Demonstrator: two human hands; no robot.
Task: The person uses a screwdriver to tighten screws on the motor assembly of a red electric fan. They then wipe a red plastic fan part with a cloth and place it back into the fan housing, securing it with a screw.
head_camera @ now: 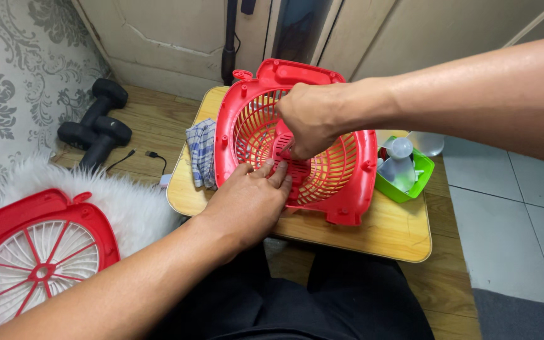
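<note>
A red plastic fan housing point(347, 189) with a round grille lies tilted on a small wooden table point(385, 233). My left hand point(247, 201) rests on the grille's lower edge, fingertips touching its central hub point(288, 165). My right hand point(313, 119) reaches in from the right and pinches something at that hub; what it pinches is hidden by the fingers. A blue checked cloth point(201, 151) lies on the table to the left of the housing.
A green tray point(410, 182) with clear plastic parts sits at the table's right end. Another red fan cover point(33, 258) with white spokes lies on a white fur rug point(127, 201) at left. Black dumbbells point(96, 123) and a cable lie on the wooden floor.
</note>
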